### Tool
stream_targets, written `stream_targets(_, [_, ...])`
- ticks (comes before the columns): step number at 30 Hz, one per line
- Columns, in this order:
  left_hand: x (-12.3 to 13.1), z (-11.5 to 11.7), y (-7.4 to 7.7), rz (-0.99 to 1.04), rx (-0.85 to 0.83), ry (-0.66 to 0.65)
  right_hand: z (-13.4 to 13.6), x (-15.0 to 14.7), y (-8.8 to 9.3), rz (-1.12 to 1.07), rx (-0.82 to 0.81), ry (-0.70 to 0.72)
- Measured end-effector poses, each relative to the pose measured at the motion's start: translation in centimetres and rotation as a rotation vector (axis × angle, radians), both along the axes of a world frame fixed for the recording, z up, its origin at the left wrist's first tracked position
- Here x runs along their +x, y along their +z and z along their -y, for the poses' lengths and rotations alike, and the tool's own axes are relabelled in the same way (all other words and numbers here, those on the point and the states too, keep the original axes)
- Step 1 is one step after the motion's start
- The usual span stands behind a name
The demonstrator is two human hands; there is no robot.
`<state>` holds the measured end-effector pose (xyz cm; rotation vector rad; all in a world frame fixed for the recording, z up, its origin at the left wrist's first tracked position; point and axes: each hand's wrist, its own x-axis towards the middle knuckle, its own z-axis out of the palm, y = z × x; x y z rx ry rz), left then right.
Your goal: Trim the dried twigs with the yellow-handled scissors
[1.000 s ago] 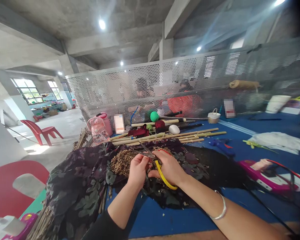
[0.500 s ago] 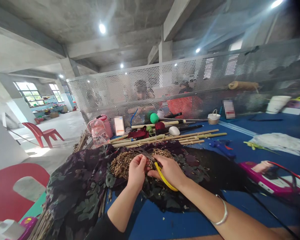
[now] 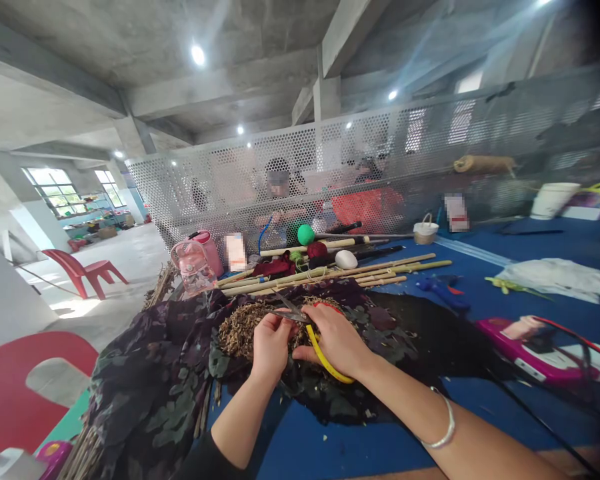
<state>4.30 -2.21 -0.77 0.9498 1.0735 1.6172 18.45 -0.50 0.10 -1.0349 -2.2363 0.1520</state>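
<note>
My right hand (image 3: 337, 340) grips a pair of scissors (image 3: 325, 359) with a yellow lower handle and a red upper one. Their blades are spread and point left, toward the fingertips of my left hand (image 3: 270, 348). Those fingers are pinched together, and whatever small piece sits between them is too hidden to name. Beneath both hands lies a pile of dry brown plant bits (image 3: 243, 327), heaped on a dark floral cloth (image 3: 170, 360).
Bamboo sticks (image 3: 410, 265), a green ball (image 3: 306, 234) and a white ball (image 3: 347, 259) lie behind the cloth. A pink bag (image 3: 197, 263) stands left; a blue glue gun (image 3: 443, 293) and magenta device (image 3: 520, 357) lie right. A perforated screen (image 3: 220, 187) separates co-workers.
The scissor blades have spread apart, and the red handle now shows above my right hand. My left hand stays pinched near the blades. The whole view has shifted slightly.
</note>
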Motion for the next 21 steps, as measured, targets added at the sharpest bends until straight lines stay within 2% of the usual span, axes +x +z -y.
stream_targets(9, [-0.54, -0.06, -0.17, -0.228, 0.076, 0.056, 0.17, -0.07, -0.07, -0.019, -0.068, -0.045])
stream_targets(17, [-0.69, -0.14, 0.16, -0.179, 0.04, 0.024, -0.02, -0.27, -0.27, -0.06, -0.09, -0.006])
stream_targets(21, [-0.98, -0.09, 0.59, -0.265, 0.038, 0.027, -0.06, -0.24, -0.14, -0.029, -0.122, -0.022])
